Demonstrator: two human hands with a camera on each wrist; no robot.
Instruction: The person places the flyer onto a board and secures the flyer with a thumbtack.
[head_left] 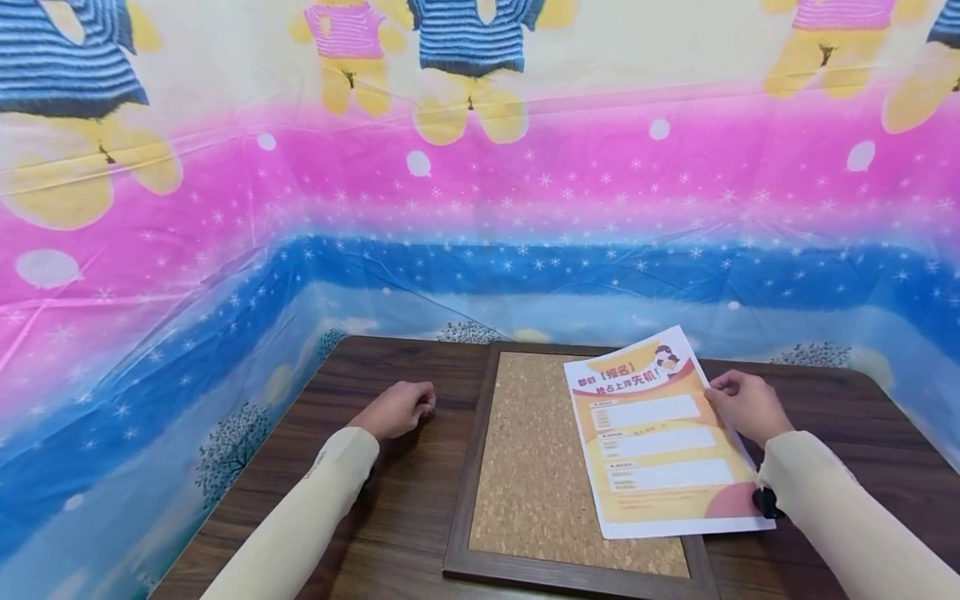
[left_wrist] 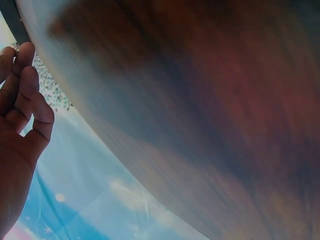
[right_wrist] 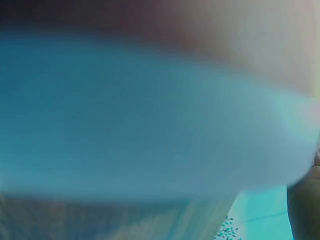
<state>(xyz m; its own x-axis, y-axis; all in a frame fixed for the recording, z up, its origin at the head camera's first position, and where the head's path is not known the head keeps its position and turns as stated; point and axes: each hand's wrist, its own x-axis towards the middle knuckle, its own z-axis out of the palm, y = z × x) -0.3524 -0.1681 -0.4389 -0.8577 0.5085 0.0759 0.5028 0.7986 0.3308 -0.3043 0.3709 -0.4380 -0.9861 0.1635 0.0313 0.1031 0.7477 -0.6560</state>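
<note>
A printed flyer (head_left: 652, 442) with an orange and yellow design, white boxes and Chinese lettering is pinched at its right edge by my right hand (head_left: 750, 406). The sheet is tilted a little and overlaps the right part of a cork board (head_left: 525, 467) in a dark brown frame. To the left of the board, my left hand (head_left: 399, 408) is by the tabletop, holding nothing. Its fingers (left_wrist: 29, 82) are loosely curled in the left wrist view. A blurred pale-blue surface covers most of the right wrist view, with only a sliver of the hand at the right edge.
The dark wood-grain table (head_left: 337, 367) carries the board near its middle. A printed cloth (head_left: 600, 183) with pink and blue bands, snowflakes and bear figures hangs behind the table and along its left side. Something small and black (head_left: 767, 502) sits at my right wrist.
</note>
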